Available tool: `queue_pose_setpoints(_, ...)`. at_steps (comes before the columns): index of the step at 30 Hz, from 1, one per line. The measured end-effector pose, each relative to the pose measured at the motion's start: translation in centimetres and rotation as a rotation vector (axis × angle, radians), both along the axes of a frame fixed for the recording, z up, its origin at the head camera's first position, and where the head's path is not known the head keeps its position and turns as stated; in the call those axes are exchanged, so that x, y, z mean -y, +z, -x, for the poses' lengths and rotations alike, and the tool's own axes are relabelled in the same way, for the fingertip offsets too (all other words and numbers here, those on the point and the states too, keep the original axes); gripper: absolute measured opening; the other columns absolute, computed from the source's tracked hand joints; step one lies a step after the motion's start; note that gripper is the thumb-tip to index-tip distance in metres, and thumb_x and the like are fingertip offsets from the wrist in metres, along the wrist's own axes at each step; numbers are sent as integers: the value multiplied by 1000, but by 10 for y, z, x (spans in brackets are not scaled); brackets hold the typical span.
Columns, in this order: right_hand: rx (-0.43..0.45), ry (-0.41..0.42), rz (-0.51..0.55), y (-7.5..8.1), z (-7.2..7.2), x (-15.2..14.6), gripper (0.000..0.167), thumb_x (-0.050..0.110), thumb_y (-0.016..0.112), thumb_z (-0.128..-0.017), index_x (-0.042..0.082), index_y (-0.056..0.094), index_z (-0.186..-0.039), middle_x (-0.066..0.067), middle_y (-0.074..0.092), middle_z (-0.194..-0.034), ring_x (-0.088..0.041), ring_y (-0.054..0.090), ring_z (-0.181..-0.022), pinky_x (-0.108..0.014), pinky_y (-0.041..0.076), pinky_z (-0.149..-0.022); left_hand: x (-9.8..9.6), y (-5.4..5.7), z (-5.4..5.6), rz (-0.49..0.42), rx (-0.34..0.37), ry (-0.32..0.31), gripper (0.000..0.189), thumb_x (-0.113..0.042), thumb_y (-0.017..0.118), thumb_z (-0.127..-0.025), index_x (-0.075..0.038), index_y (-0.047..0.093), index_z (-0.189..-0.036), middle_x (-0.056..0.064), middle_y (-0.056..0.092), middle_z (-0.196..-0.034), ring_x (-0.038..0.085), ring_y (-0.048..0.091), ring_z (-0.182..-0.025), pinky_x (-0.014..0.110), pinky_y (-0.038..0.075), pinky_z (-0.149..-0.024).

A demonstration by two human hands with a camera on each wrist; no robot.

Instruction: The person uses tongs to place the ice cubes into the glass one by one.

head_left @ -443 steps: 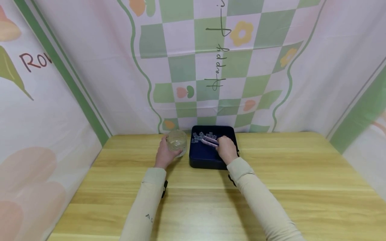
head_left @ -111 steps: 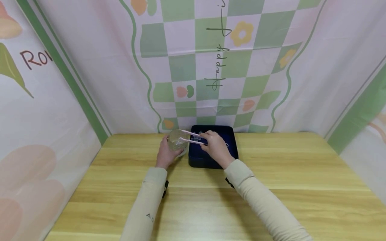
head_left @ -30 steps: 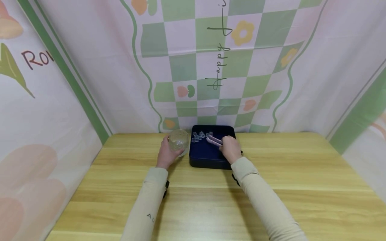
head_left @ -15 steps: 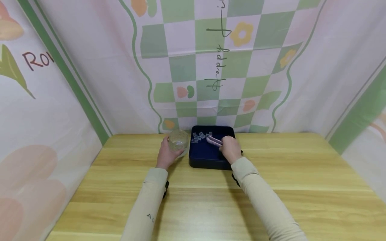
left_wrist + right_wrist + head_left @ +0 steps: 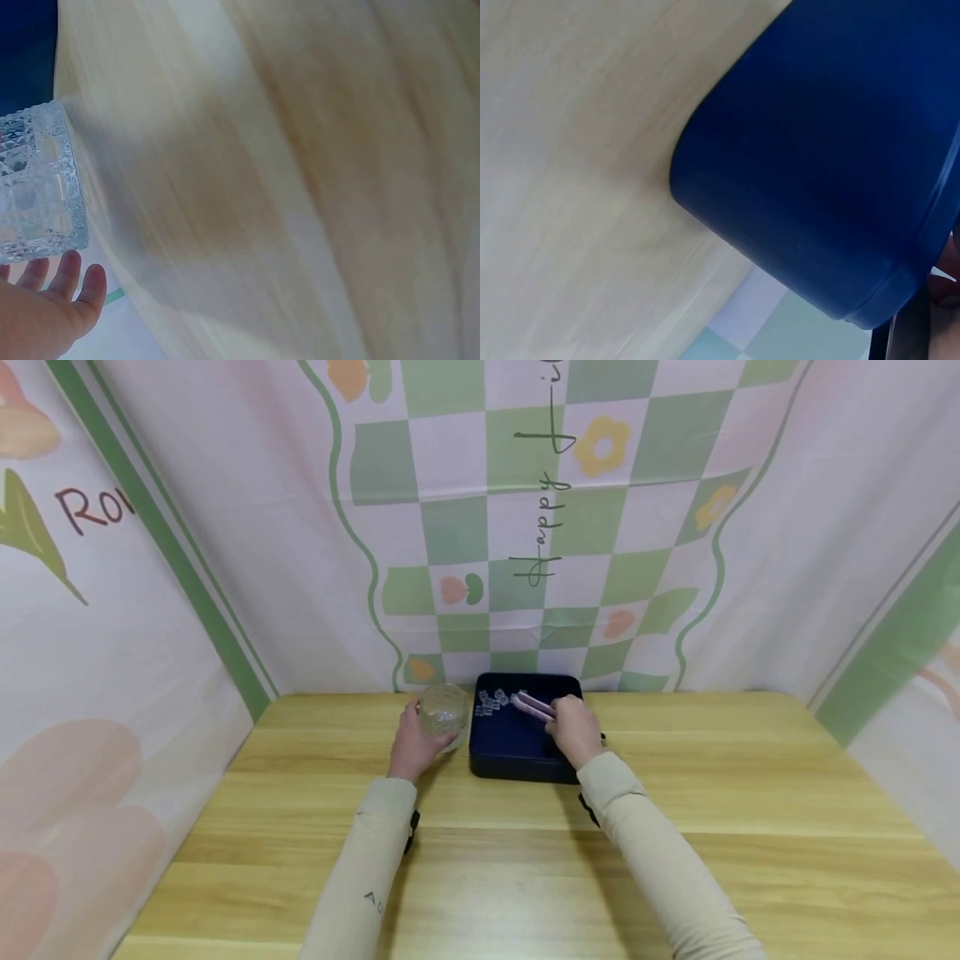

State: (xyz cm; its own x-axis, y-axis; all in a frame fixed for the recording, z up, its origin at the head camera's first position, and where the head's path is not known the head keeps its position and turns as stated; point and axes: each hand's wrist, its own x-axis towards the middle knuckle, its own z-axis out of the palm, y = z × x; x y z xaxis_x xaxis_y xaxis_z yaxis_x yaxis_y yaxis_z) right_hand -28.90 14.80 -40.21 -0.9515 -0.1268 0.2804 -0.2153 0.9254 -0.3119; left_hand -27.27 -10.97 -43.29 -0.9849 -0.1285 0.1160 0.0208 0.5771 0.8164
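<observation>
Tongs at the clear pieces, glass held alongside.
Head: right hand (image 5: 576, 732) closed round one pair of tongs (image 5: 534, 707), apparently to pick up clear pieces (image 5: 489, 702), too small to count, in one blue tray (image 5: 517, 768); next calls for a steady pinch. Left hand (image 5: 417, 745) spread round one glass (image 5: 442, 706), just beside. Left wrist: fingers (image 5: 66, 276) at the glass. Right wrist: tray's outside; grip mostly hidden.
</observation>
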Motion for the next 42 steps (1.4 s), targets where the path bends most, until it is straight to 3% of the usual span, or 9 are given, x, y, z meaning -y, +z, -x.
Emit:
queue_pose_setpoints(14, -53, -29, 73, 4, 0, -7, 31, 6, 69, -82, -5, 67, -111, -25, 66, -95, -37, 64, -80, -48, 55, -71, 1, 0, 2, 26, 14, 3, 88, -25, 79, -77, -3, 28, -145, 24, 42, -143, 41, 44, -132, 55, 38, -109)
queue_pose_setpoints(19, -101, -19, 81, 9, -2, -8, 31, 6, 68, -80, -4, 68, -110, -24, 68, -96, -37, 64, -82, -48, 54, -72, 1, -1, 3, 30, 21, 6, 88, -26, 79, -77, -4, 28, -145, 23, 41, -144, 41, 44, -131, 55, 39, -108)
queue_pose_setpoints(25, -92, -3, 71, 17, -5, 0, 31, 10, 70, -81, -1, 69, -111, -21, 68, -97, -34, 64, -81, -46, 54, -71, 1, -1, 3, 36, 16, 1, 87, -26, 78, -78, -4, 27, -145, 23, 41, -143, 41, 44, -131, 55, 40, -107)
queue_pose_setpoints(35, -169, 96, 100, 29, -16, 26, 27, 10, 73, -79, 2, 71, -105, -16, 69, -93, -31, 65, -79, -44, 55, -70, 1, -4, 4, 26, 15, 9, 88, -25, 80, -76, -4, 28, -145, 24, 42, -142, 41, 45, -130, 56, 39, -108)
queue_pose_setpoints(42, -162, 172, 109, 34, -25, 44, 27, 9, 72, -81, 2, 71, -107, -15, 69, -96, -25, 64, -76, -38, 55, -67, 1, -4, 5, 26, 2, 2, 87, -25, 80, -76, -3, 29, -144, 24, 42, -142, 40, 44, -131, 55, 39, -108)
